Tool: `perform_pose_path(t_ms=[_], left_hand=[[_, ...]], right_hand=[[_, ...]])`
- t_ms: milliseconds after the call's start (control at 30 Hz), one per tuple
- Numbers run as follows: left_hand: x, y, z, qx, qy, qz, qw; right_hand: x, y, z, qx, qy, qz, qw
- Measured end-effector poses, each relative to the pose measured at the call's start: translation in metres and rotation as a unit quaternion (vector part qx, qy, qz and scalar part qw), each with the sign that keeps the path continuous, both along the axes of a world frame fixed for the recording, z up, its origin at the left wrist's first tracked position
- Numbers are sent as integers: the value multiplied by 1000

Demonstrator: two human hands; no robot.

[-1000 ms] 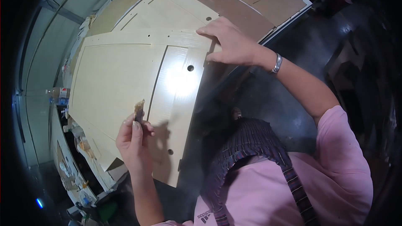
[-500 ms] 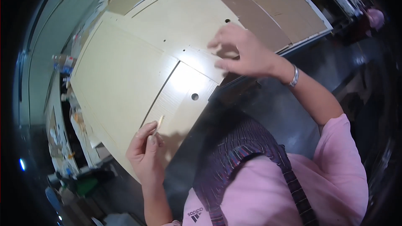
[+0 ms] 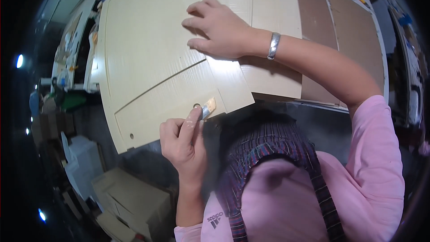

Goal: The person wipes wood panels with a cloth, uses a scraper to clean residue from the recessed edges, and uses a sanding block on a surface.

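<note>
My left hand (image 3: 182,143), just below centre, pinches a small silver-banded, pale-bristled brush (image 3: 208,106). My right hand (image 3: 220,31), fingers loosely spread, is over the glossy cream rectangular panel (image 3: 143,40), upper centre.

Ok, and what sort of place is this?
Probably a woodworking or furniture workshop: there's a large pale panel with round holes, a small flat tool in the left hand, and a cardboard box nearby.
</note>
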State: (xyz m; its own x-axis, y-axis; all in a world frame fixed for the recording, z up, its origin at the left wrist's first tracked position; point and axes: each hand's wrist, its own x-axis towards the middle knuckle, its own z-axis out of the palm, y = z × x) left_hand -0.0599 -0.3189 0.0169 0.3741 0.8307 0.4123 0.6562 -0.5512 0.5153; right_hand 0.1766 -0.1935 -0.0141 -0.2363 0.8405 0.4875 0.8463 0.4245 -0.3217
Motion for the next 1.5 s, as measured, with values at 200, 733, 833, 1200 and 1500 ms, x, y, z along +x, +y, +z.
perform_pose_path(t_ms=[200, 733, 833, 1200, 1500], left_hand=[[23, -14, 1, 43, 58, 78, 994], [43, -9, -3, 45, 38, 138, 989], [42, -11, -1, 42, 39, 130, 990], [36, -3, 5, 53, 57, 107, 991], [34, 3, 6, 47, 53, 81, 994]], right_hand=[[3, -2, -2, 10, 26, 1, 1000], [4, 0, -4, 15, 33, -1, 999], [3, 0, -4, 12, 28, -7, 1000], [4, -1, -5, 13, 21, -12, 1000], [4, -1, -5, 23, 27, -13, 999]])
